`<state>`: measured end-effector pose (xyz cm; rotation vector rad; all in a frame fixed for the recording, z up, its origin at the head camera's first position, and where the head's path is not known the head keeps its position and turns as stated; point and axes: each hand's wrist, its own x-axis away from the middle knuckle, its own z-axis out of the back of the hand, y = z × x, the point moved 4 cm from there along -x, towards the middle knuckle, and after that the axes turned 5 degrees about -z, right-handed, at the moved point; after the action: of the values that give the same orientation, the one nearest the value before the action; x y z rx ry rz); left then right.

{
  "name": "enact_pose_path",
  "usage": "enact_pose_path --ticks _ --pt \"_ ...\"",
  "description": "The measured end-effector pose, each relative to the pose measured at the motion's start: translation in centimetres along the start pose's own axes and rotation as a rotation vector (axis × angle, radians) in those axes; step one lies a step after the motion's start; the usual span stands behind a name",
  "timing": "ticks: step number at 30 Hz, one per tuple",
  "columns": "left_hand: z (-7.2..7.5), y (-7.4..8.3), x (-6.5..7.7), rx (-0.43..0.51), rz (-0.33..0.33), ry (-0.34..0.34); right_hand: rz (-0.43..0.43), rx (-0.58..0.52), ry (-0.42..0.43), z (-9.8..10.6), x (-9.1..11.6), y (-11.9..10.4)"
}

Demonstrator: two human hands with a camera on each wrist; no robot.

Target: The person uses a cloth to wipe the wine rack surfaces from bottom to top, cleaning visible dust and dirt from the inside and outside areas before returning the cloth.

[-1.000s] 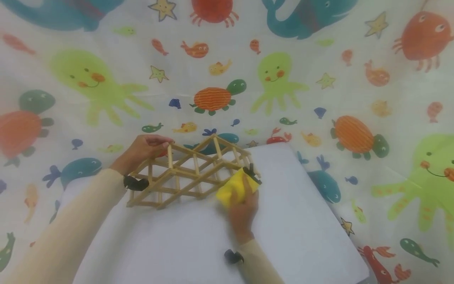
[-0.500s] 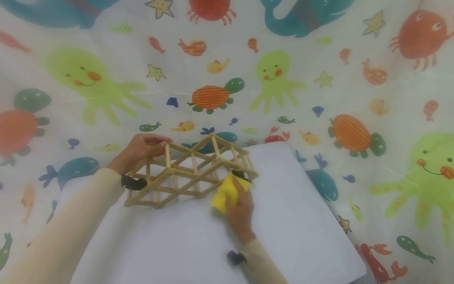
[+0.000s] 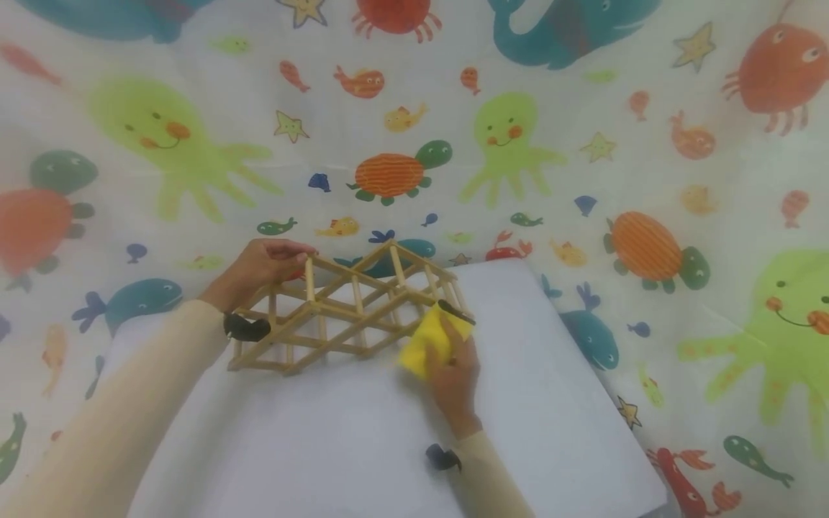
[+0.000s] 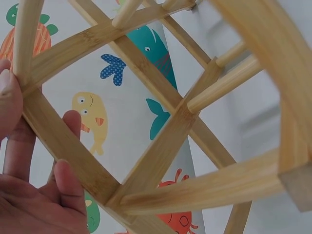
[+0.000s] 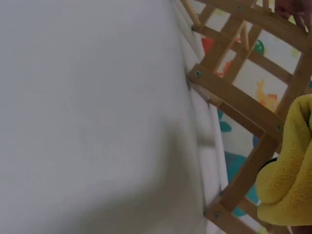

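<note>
A folding wooden lattice rack [image 3: 315, 308], made of crossed slats and round dowels, stands on the white table. My left hand [image 3: 252, 272] grips its upper left corner. In the left wrist view, the fingers of that hand [image 4: 46, 207] reach round a slat [image 4: 73, 146] beside a dowel. A yellow cloth [image 3: 424, 347] with a dark edge is bunched in my right hand [image 3: 458, 381], against the lower right part of the rack. The right wrist view shows the fuzzy cloth [image 5: 287, 180] over a slat; the right hand is almost wholly out of that view.
The white-covered table [image 3: 550, 403] has its right edge slanting toward the front. Behind it hangs a curtain [image 3: 557, 237] printed with sea animals. A black strap [image 3: 247, 328] sits on the left wrist, another strap [image 3: 443, 457] on the right.
My right hand and the cloth shifted left and down along the rack, then back right and slightly up. The left hand keeps its hold, and the rack stays in place.
</note>
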<state>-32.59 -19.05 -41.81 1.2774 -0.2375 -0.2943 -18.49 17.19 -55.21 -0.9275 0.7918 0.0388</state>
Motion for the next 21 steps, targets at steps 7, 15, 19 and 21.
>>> enact_pose_path --ticks 7,15,19,21 --pt "0.3 -0.2 -0.2 0.007 -0.006 -0.006 -0.025 0.091 -0.036 0.4 -1.4 2.3" --pt "0.3 -0.7 -0.3 0.087 -0.021 -0.028 -0.217 0.191 -0.078 1.5 -0.8 4.2" --pt "0.4 -0.4 -0.3 0.027 -0.075 -0.051 -0.154 0.063 -0.1 1.5 -1.4 3.5" --pt "0.4 -0.1 -0.3 -0.007 -0.089 -0.068 -0.131 0.034 -0.13 1.3 -1.7 3.6"
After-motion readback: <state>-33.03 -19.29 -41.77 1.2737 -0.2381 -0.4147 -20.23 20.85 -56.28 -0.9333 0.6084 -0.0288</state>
